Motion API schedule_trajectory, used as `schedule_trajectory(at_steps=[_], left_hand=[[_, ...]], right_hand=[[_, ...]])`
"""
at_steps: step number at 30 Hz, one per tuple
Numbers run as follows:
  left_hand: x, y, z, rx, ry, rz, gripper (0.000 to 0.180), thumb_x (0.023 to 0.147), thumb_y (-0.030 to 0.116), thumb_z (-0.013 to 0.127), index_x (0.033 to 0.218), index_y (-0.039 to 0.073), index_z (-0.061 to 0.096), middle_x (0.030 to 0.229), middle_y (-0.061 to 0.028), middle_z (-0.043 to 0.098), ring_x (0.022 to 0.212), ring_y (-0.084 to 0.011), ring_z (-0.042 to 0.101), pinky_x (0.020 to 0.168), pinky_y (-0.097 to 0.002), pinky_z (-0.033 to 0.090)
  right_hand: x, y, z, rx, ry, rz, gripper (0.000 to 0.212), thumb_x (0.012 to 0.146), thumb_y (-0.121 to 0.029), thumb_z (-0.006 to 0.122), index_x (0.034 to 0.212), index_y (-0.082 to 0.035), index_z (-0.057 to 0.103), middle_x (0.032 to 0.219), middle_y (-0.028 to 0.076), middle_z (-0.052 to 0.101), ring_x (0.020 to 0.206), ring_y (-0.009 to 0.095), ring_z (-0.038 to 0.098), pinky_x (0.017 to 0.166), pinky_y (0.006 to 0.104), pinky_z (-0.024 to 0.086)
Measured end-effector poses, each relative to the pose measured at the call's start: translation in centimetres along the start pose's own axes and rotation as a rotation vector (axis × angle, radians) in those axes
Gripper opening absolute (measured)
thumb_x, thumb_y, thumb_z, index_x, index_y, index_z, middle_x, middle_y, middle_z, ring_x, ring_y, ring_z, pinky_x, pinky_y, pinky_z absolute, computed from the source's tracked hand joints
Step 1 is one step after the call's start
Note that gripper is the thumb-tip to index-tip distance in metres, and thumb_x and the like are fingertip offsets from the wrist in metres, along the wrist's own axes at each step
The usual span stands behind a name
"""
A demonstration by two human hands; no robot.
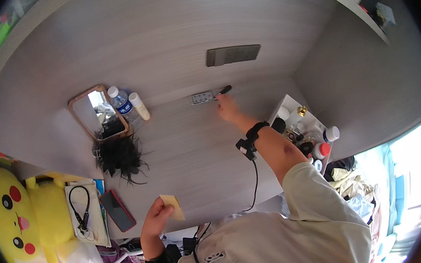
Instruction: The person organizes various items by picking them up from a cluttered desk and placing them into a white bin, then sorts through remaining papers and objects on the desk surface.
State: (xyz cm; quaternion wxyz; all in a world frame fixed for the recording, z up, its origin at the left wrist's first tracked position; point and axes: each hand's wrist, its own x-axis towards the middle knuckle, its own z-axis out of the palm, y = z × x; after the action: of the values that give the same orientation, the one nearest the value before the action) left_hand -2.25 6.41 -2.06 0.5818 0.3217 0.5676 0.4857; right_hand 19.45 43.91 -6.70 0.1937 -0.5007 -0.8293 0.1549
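Note:
In my left hand [157, 216], near the desk's front edge, is a pale yellow paper-like square [173, 207], pinched between thumb and fingers. My right hand [228, 108] reaches across to the back of the desk, its fingers closed together. At those fingertips lie a small flat pale card with rows of dark dots [202, 98] and a slim black pen-like object [225, 90]. Whether the fingers grip either one is too small to tell.
A framed mirror [73, 108], water bottle [122, 105], white-capped bottle [139, 107] and black feathery bundle [122, 158] stand at left. Nearer are a phone [118, 210] and yellow plush toys [10, 211]. A white box of jars [288, 101] is beside my right forearm.

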Motion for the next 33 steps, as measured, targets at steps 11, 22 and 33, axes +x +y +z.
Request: schedule_trajectory(at_steps=[11,22,33], left_hand=[[-5.2,-1.6,-0.4,-0.074,0.105,-0.103,0.028,0.09,0.008,0.049,0.116,0.001,0.052,0.101,0.0002,0.058,0.093,-0.0096,0.052,0.083,-0.0258,0.042],[-4.0,-2.1,-0.8,-0.017,0.09,-0.094,0.027,0.09,0.007,0.051,0.116,0.001,0.052,0.102,0.0007,0.057,0.094,-0.009,0.05,0.084,-0.0253,0.041],[-2.5,-2.3,-0.3,-0.081,0.07,-0.081,0.029,0.09,0.007,0.051,0.118,0.001,0.051,0.104,-0.0001,0.056,0.096,-0.0099,0.05,0.086,-0.0264,0.04]], right_hand=[[5.5,-1.3,4.5,-0.265,-0.13,-0.026,0.035,0.082,-0.012,0.057,0.117,-0.008,0.056,0.114,0.015,0.056,0.109,0.033,0.052,0.095,0.0414,0.042],[5.0,-4.5,1.8,-0.607,-0.389,-0.1,0.032,0.09,-0.02,0.049,0.119,-0.007,0.054,0.119,0.012,0.055,0.117,0.028,0.048,0.1,0.0391,0.038],[5.1,2.5,-0.9,-0.661,-0.275,-0.098,0.038,0.079,-0.009,0.067,0.115,-0.007,0.054,0.124,0.01,0.054,0.12,0.027,0.047,0.099,0.04,0.041]])
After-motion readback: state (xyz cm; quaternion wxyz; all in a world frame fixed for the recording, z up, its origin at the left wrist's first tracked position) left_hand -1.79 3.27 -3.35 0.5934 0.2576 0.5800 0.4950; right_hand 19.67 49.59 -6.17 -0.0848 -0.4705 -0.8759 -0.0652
